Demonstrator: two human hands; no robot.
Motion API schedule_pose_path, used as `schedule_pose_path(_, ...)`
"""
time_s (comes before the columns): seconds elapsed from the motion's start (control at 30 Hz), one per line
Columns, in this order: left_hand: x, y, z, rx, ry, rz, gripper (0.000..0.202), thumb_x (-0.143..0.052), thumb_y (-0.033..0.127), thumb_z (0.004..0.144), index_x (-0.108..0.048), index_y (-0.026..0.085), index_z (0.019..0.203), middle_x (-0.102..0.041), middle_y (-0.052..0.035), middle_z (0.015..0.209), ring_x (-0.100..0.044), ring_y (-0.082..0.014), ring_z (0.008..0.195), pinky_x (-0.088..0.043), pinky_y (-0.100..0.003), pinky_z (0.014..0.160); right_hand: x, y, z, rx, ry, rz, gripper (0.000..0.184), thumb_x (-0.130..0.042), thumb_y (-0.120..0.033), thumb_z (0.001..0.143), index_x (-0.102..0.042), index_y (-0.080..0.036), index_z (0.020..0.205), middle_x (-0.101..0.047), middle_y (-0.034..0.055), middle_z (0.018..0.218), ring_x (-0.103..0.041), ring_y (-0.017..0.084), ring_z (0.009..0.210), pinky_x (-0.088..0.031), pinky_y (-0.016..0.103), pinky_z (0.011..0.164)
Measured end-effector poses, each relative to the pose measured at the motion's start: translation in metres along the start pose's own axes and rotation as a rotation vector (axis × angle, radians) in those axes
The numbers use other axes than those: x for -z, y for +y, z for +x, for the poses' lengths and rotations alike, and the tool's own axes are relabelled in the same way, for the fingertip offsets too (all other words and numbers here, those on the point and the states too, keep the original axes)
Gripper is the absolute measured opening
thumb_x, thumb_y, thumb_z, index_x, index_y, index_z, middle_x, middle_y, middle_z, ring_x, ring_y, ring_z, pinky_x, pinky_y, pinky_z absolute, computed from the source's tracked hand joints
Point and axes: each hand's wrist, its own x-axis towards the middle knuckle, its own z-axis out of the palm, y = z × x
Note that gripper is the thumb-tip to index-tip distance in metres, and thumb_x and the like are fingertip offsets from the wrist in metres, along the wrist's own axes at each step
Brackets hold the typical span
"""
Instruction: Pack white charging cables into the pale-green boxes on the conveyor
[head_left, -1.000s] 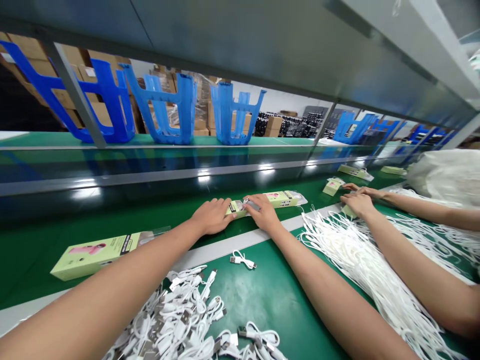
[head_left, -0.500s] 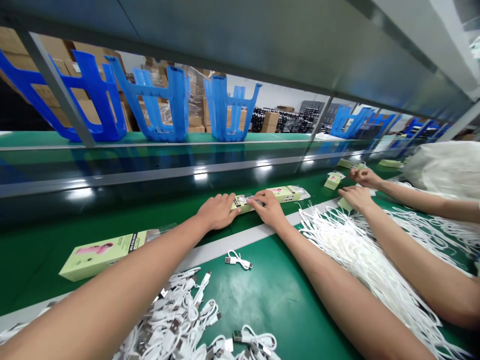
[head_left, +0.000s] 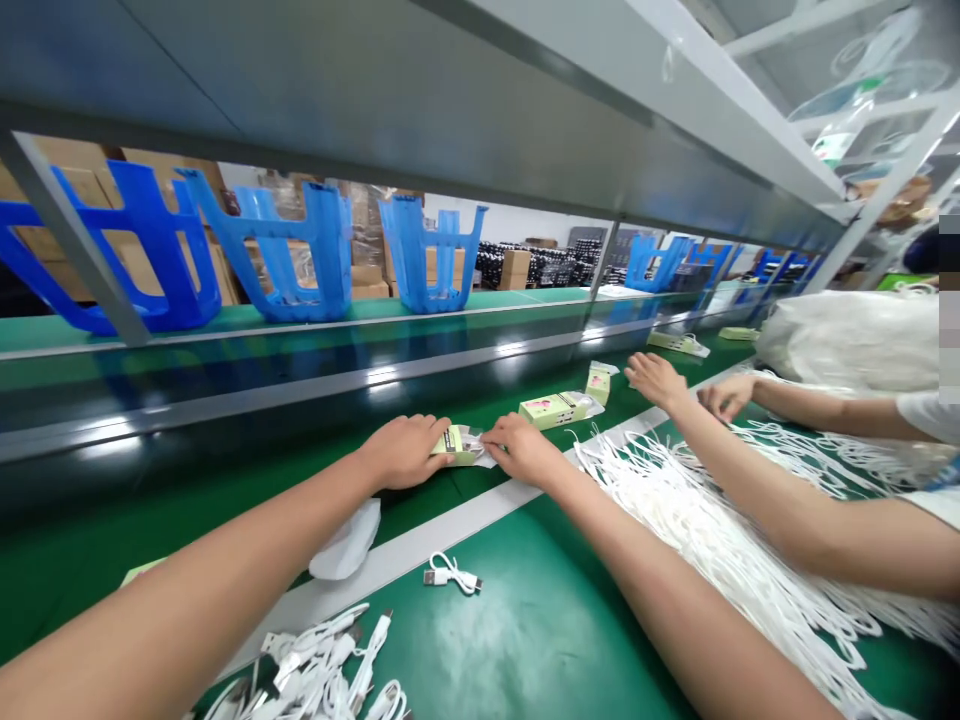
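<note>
My left hand (head_left: 401, 452) is closed round the left end of a light green box (head_left: 453, 443), which lies on the dark green belt. Clear plastic shows at the box's right end. There, my right hand (head_left: 519, 448) has its fingers pinched together at the plastic and the box end; exactly what lies between them is hidden. Just beyond my right hand lies another light green box (head_left: 551, 410) with clear plastic at its end. A coiled white USB cable (head_left: 452, 574) rests alone on the green table in front of my hands.
Beside my left forearm lies a piece of translucent plastic (head_left: 346, 545). White USB cables (head_left: 330, 655) are heaped in front, and white cords (head_left: 697, 520) lie in a pile at right. A co-worker's hands (head_left: 656, 380) reach in there. Blue stools (head_left: 435, 255) stand behind the belt, under a shelf.
My view has shifted. The box beyond my right hand is farther off to the right, and the left box is mostly behind my forearm. Translucent plastic now shows there. The co-worker's hands have moved apart.
</note>
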Motion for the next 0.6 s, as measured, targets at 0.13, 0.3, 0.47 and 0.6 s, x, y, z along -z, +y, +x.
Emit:
schedule_pose_path(0.13, 0.007, -0.005, -0.004, -0.037, 0.014, 0.010, 0.047, -0.040, 0.056, 0.091, -0.048, 0.022, 0.123, -0.060, -0.0092, 0.104, -0.056, -0.0281, 0.093, -0.041, -0.042, 0.079, 0.000, -0.023, 0.013, 0.018, -0.007, -0.027, 0.019, -0.055, -0.015, 0.093, -0.074, -0.016, 0.097, -0.060, 0.0086, 0.084, -0.048, 0.021, 0.079, -0.040, 0.032, 0.073)
schedule_pose_path(0.3, 0.012, -0.013, -0.016, 0.051, 0.064, -0.038, 0.047, -0.032, 0.056, 0.094, -0.046, 0.023, 0.124, -0.061, -0.0076, 0.103, -0.057, -0.0263, 0.092, -0.043, -0.039, 0.078, -0.010, -0.045, 0.038, -0.189, 0.193, 0.328, 0.014, -0.060, -0.016, 0.090, -0.073, -0.020, 0.096, -0.067, 0.0041, 0.088, -0.058, 0.017, 0.078, -0.047, 0.030, 0.076)
schedule_pose_path(0.47, 0.014, -0.034, -0.031, 0.161, 0.105, -0.070, 0.054, -0.029, 0.060, 0.094, -0.044, 0.023, 0.129, -0.060, -0.0086, 0.117, -0.058, -0.0262, 0.103, -0.044, -0.037, 0.083, -0.031, -0.050, 0.055, -0.172, 0.351, 0.395, 0.012, -0.065, -0.021, 0.087, -0.075, -0.024, 0.094, -0.067, 0.0057, 0.114, -0.055, 0.023, 0.113, -0.045, 0.038, 0.100)
schedule_pose_path(0.6, 0.004, -0.056, -0.042, 0.220, 0.086, -0.065, 0.064, -0.030, 0.064, 0.091, -0.042, 0.020, 0.136, -0.057, -0.0125, 0.125, -0.056, -0.0301, 0.110, -0.043, -0.039, 0.090, -0.053, -0.053, 0.059, -0.156, 0.166, 0.412, 0.026, -0.056, -0.033, 0.095, -0.071, -0.025, 0.115, -0.040, 0.0076, 0.149, -0.029, 0.027, 0.141, -0.027, 0.048, 0.115)
